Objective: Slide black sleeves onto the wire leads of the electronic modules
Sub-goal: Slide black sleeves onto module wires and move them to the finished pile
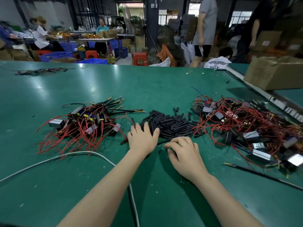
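L hand (pixel 142 140) covers sleeve pile (pixel 170 124) edge; R hand (pixel 183 152) grip unclear

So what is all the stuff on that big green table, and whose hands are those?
Green table: one, fills the view.
Pile of short black tube sleeves: one, black, table centre.
Heap of grey box modules with red wire leads: one, left of the sleeves.
Bigger tangle of grey modules and red wires: one, right of the sleeves.
Small bundle of thin dark wires: one, far left.
Brown cardboard box: one, far right.
Grey cable: one, crossing near left.
Left hand: fingers spread on the sleeve pile.
Right hand: fingers curled on the table beside the pile.
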